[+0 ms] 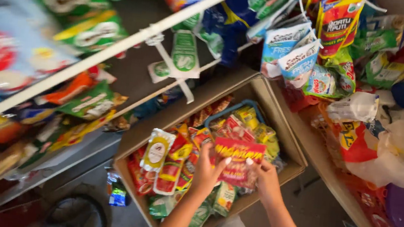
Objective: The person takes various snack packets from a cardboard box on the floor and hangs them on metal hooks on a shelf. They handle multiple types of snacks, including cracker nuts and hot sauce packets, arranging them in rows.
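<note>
Box (292,154) rim close around packets; shelf rail (118,43) overhead. Left hand (207,170) and right hand (265,179) fingers grasp red-yellow packet (237,158), held flat.

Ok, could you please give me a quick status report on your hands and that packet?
Left hand and right hand grip red snack packet. Held above open cardboard box of sachets. Nothing blocking.

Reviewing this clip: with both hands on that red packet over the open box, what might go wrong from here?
The red packet is pinched only at its edges by the left hand and right hand, so it might slip into the cardboard box. The box is heaped with loose sachets; rummaging may spill some over its rim.
</note>
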